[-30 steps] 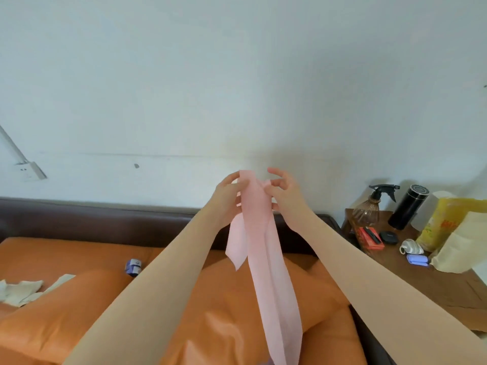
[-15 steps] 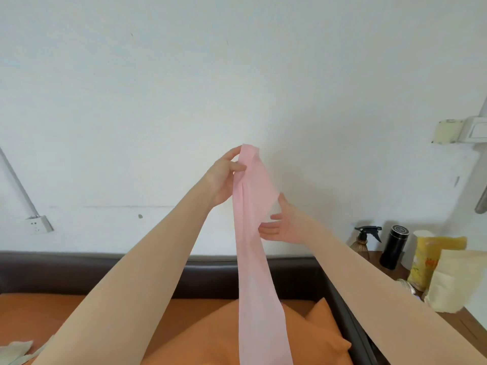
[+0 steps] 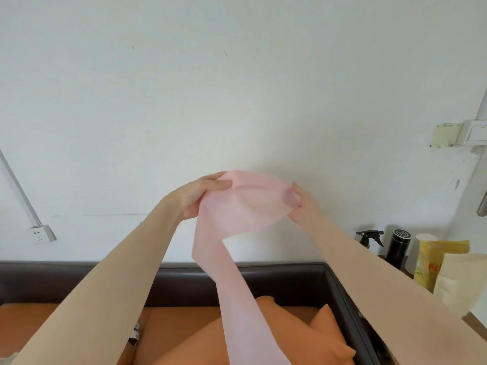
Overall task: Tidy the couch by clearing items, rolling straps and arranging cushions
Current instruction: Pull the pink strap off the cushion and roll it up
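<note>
Both arms are raised in front of the white wall, stretching the top of a pink strap (image 3: 245, 204) between them. The left hand (image 3: 204, 193) pinches one upper corner, thumb on top; the right hand (image 3: 303, 204) grips the other, its fingers partly veiled by the thin cloth. The strap hangs down over an orange cushion (image 3: 295, 335) on the couch (image 3: 184, 280) and runs out of view below. A small object by the left forearm is mostly hidden.
</note>
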